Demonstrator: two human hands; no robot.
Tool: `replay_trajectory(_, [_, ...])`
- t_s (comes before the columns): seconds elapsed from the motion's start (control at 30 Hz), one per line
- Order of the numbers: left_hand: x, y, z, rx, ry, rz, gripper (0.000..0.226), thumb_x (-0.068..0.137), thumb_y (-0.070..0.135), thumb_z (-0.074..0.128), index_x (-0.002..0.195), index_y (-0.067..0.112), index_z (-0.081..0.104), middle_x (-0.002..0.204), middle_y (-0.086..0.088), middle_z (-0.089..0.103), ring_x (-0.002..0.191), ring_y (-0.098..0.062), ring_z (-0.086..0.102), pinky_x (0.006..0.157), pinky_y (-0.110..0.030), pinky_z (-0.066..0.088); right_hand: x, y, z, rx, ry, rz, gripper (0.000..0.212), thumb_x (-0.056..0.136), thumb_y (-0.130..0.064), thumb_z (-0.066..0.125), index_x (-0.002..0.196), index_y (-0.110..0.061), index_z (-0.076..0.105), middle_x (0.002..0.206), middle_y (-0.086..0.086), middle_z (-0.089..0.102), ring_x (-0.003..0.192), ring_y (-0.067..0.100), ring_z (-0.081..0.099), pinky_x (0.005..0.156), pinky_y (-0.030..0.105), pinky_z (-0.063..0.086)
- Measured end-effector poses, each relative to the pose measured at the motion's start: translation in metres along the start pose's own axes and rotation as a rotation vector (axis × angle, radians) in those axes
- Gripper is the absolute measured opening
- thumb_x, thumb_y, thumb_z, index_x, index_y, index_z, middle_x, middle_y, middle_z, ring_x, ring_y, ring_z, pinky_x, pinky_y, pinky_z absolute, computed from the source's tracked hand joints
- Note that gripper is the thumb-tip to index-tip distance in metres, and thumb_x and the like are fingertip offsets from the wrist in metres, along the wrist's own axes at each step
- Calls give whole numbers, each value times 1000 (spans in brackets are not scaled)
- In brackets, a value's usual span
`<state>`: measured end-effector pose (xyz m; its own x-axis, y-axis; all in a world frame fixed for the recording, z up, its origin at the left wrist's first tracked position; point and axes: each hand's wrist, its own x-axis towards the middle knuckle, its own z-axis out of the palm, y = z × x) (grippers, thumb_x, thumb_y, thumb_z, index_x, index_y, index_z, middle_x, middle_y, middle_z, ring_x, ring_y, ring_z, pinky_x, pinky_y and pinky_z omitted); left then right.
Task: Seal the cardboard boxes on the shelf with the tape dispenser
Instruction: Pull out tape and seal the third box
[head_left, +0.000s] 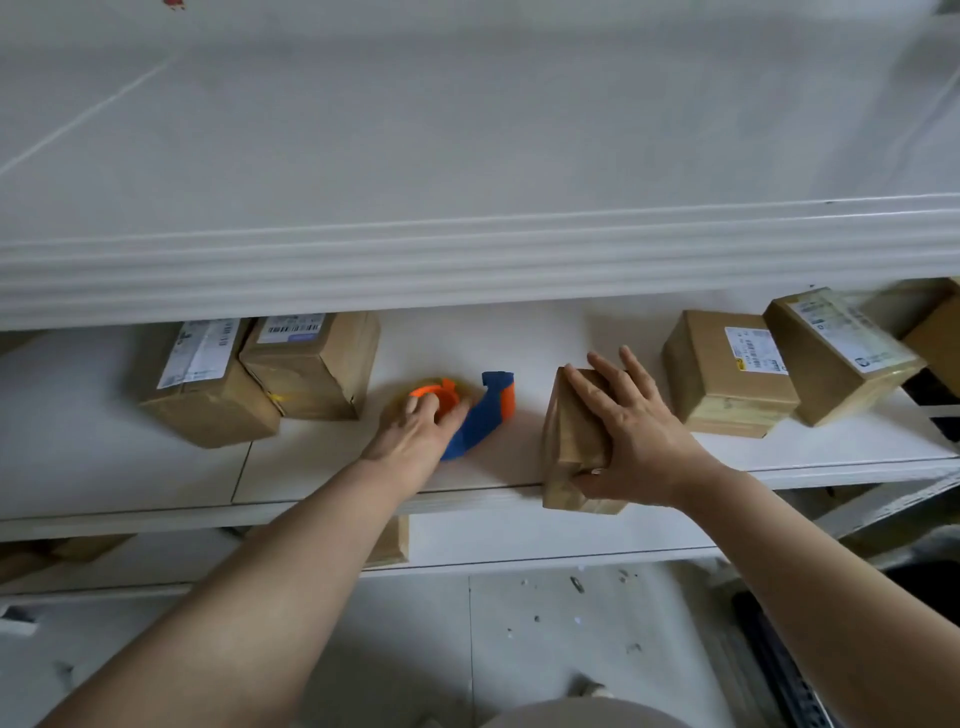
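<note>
With the left hand (415, 431) curling its fingers over the tape dispenser (485, 415) in the middle of the shelf (311, 462) and the right hand (636, 436) clasping a small box (574, 441) at its near edge, pick-up seemed the step in hand; next the dispenser likely needed carrying right to that box's seam

Down below I see a pale grey tiled floor (597, 649), with one dark grout line (470, 649) running toward me. A few dark specks (576, 584) and small chips lie scattered on the tile to the right of that line, toward the floor's far edge. A black ridged strip (779, 670) runs along the floor's right edge. At the left edge sits a small white block (18, 626), too blurred to identify. A pale scrap (592, 690) lies by the near edge, just beyond a grey rounded shape (582, 714) I cannot make out. At the very top left of my view is a small red mark (174, 4).
</note>
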<state>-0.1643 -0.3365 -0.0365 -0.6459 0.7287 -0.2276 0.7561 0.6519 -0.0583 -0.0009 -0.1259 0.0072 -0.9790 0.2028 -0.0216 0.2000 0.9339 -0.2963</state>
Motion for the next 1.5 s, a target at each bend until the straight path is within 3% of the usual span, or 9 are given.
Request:
replay_trajectory(0.13, [-12,10,-7,-50,-89,1,80,85,-5,43,150,32,13,136,-9,30,126,-32,31,94,-37,41,-5,6,3,121,42,-52,129,53,-62,78,153,-25,7,160,-3,-9,145,16,-22,120,47,6])
replay_trajectory(0.27, [-12,49,-41,-551,295,-51,43,95,22,50,138,17,45,136,-3,45,123,-21,42,102,-30,34,-7,8,5,471,168,-40,124,58,-76,64,154,-21,9,157,-10,-11,145,10,-21,118,37,-5])
replay_trajectory(0.37, [-22,98,-73,-1298,113,5,31,96,36,45,121,20,52,117,2,50,108,-10,45,94,-23,32,-10,13,18,934,237,162,95,85,-35,67,153,-20,3,156,-11,2,147,10,5,121,34,12])
replay_trajectory(0.5, [-20,139,-58,-1454,1,-135,59,101,35,41,152,21,17,153,8,27,125,4,26,101,-14,21,-11,15,23,1376,157,346,85,95,-18,57,152,-26,-6,143,-8,40,120,8,53,92,19,48])
replay_trajectory(0.67, [-10,142,-44,-1624,10,-342,28,100,36,43,125,27,53,126,0,62,111,-14,60,93,-27,48,-17,24,32,1695,-151,384,75,80,-54,68,140,-21,37,125,6,64,110,20,65,91,37,52])
replay_trajectory(0.83, [-9,141,-40,-1689,-28,-427,24,97,48,43,106,32,59,116,4,67,108,-12,61,92,-31,44,-15,34,37,1616,-302,439,84,67,-86,48,132,-34,50,123,-5,65,113,14,62,89,43,54])
replay_trajectory(1.03, [-17,133,-31,-2173,76,-686,44,96,47,47,129,19,54,120,-8,67,111,-27,63,95,-45,49,-21,55,30,1662,-59,571,29,93,-21,59,121,-21,54,110,2,63,90,15,61,78,30,48])
replay_trajectory(1.3, [-24,147,-25,-2006,318,-934,21,101,30,45,118,32,56,104,-5,71,93,-27,68,70,-42,59,-26,70,25,1467,-57,466,27,97,-21,53,123,-22,59,110,-1,67,98,18,63,92,37,52])
replay_trajectory(1.5, [-23,148,-44,-1948,267,-962,34,86,60,56,94,27,49,98,0,56,92,-27,65,72,-38,57,-30,72,15,1491,-68,471,29,96,-39,50,118,-22,57,115,1,64,104,17,63,82,37,51])
